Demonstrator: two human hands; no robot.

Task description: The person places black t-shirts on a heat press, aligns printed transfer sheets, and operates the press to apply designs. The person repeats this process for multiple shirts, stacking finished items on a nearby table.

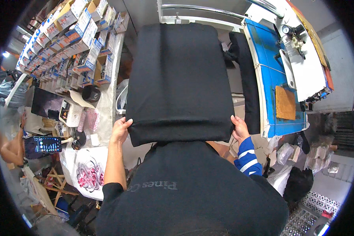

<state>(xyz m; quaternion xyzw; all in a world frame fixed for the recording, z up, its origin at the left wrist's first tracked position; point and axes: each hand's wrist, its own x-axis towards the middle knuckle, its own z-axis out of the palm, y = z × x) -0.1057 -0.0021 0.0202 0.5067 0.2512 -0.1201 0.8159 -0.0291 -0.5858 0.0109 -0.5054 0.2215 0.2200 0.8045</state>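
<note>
A broad black cloth (181, 78), possibly a garment, lies stretched flat over a wide rectangular support in front of me. Its near edge hangs in a fold close to my body. My left hand (120, 130) pinches the near left corner between thumb and fingers. At the near right corner, my right hand (239, 128) grips the same cloth, thumb on top. What lies under the cloth is hidden. A blue sleeve with white stripes (247, 157) covers my right forearm, while the left forearm is bare.
Stacked cardboard boxes (80, 45) fill a table at the left, with a dark cap (91, 94) and a printed sheet (91, 173) nearer. A lit screen (47, 144) and another person's arm (14, 151) show far left. Right stands a blue-topped bench (273, 74) bearing a brown pad (285, 103).
</note>
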